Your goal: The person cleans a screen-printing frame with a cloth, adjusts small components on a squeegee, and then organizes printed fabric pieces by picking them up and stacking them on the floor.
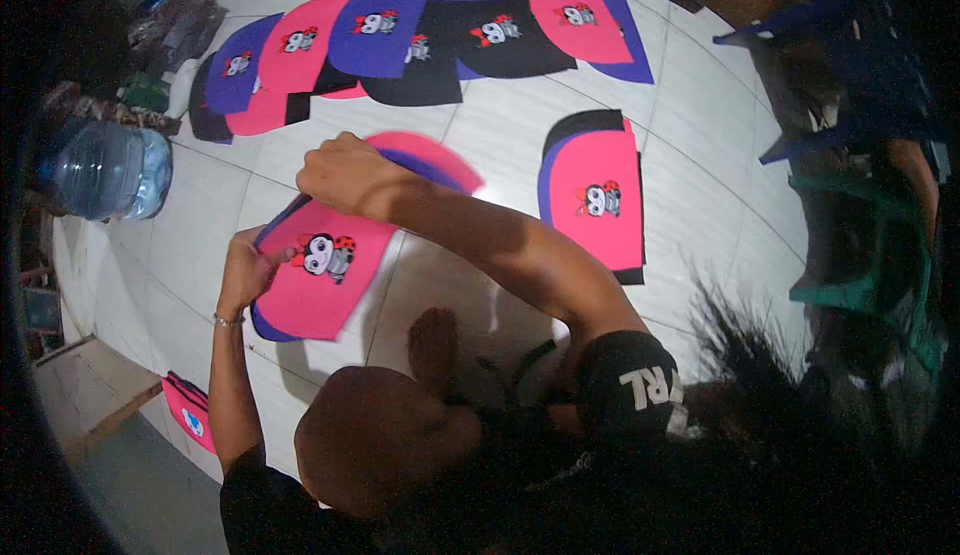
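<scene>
Head cam: bright pink fabric-like panel w/ ladybug cartoon print (362,265) is up off the floor, in front of the person, w/ a purple layer (275,331) under it. Left hand (250,267) grip: pinching the panel + layer at the L edge, thumb on the printed face, fingers behind. Right hand (345,173) curled at the upper edge; fingertips hidden, can't tell if it's pinching or just resting. Beyond the R forearm a pink/purple flap (432,158) shows, blurred; can't tell if same pcs or separate.

Handling (my read): light, thin, soft but w/ some body, prob. felt/foam-like; will bend & flop if held on one side only. Not fragile, low slip risk, but layers could shear apart. Best hold: both hands, opp. edges, thumb on top, fingers under all layers; keep off the print, avoid creasing.

Nearby, lower L: flat pink dark-edged item (188,413) on the floor. Fwd R: pink-topped stack (612,230) w/ purple & black edges, on white tiled floor (700,170). Farther: overlapping pink, purple & black printed panels (375,45), clear plastic water jug (105,170) off to L.
</scene>
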{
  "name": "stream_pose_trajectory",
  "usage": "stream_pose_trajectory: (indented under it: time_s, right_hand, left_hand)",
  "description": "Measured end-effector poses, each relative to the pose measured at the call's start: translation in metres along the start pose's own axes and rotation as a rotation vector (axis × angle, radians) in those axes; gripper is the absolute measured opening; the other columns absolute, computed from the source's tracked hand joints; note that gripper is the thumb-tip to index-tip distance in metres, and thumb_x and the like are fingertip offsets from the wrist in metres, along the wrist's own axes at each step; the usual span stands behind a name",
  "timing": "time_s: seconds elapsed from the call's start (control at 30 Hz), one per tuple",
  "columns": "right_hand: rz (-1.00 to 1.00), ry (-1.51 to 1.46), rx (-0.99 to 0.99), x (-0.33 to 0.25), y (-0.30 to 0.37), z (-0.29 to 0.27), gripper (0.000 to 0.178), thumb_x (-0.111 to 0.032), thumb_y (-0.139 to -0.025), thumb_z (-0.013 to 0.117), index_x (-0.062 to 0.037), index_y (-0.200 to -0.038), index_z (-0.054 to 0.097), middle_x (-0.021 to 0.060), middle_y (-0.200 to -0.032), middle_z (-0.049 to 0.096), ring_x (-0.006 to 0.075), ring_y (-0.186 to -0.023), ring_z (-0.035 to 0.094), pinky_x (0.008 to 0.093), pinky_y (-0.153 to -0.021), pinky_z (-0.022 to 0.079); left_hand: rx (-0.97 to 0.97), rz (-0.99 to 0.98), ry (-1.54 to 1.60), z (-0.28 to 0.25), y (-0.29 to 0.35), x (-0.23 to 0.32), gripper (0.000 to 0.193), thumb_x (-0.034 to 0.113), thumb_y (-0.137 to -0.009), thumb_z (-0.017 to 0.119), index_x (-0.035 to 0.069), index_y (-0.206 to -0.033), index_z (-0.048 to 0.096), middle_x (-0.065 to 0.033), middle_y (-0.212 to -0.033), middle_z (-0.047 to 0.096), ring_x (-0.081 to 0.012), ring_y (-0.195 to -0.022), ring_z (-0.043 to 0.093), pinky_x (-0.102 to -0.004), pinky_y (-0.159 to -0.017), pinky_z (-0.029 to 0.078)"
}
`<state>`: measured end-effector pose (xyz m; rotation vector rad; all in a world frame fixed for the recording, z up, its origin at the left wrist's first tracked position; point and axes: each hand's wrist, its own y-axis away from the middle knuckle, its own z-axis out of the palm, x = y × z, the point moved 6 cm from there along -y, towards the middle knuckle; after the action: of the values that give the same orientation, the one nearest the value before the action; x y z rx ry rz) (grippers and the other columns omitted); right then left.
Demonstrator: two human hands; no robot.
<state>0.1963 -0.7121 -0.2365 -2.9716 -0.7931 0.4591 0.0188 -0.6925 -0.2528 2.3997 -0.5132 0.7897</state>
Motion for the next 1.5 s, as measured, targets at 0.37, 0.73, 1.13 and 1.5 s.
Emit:
stream_pose_trajectory:
  time_s: [0.37, 0.73, 1.13, 1.5]
  right_hand:
    - [0.734, -0.624, 0.055, 0.051, 0.153, 0.136, 0.035, -0.034, -0.088, 0.064, 0.0018, -0.086, 0.064, 0.0228, -0.085, 0.066, 0.0384, -0.081, 0.065, 0.0443, -0.075, 0.051]
    - [0.845, -1.672, 0.213, 0.036, 0.185, 0.207, 0.05, -0.03, -0.089, 0.07, -0.0023, -0.128, 0.057, 0.0094, -0.114, 0.066, 0.0171, -0.094, 0.064, 0.036, -0.078, 0.051]
    - [1.072, -1.31, 0.288, 0.133, 0.395, 0.028, 0.056, -0.023, -0.091, 0.067, 0.0011, -0.137, 0.047, 0.0164, -0.117, 0.065, 0.0218, -0.109, 0.061, 0.0375, -0.093, 0.05]
    - [1.303, -0.285, -0.091, 0.188, 0.496, 0.092, 0.042, -0.035, -0.081, 0.073, 0.0052, -0.087, 0.062, 0.0223, -0.082, 0.066, 0.0357, -0.075, 0.065, 0.0429, -0.069, 0.051]
  left_hand:
    - [-0.03, -0.444, 1.164, 0.151, 0.019, -0.168, 0.034, 0.01, -0.084, 0.074, -0.003, -0.114, 0.063, -0.0123, -0.105, 0.07, -0.0191, -0.094, 0.068, -0.0322, -0.082, 0.057]
    - [0.089, -0.464, 1.112, 0.186, 0.029, -0.084, 0.037, 0.014, -0.088, 0.071, -0.002, -0.12, 0.06, -0.0108, -0.111, 0.067, -0.0215, -0.096, 0.066, -0.034, -0.083, 0.053]
    - [-0.152, 0.055, 1.196, 0.361, -0.04, 0.113, 0.026, 0.023, -0.088, 0.069, -0.002, -0.096, 0.067, -0.0095, -0.084, 0.068, -0.0191, -0.074, 0.065, -0.0358, -0.066, 0.051]
    - [-0.478, 0.426, -0.184, 0.397, -0.105, 0.125, 0.037, 0.037, -0.086, 0.066, 0.001, -0.094, 0.07, -0.0149, -0.079, 0.069, -0.0244, -0.072, 0.066, -0.0412, -0.067, 0.049]
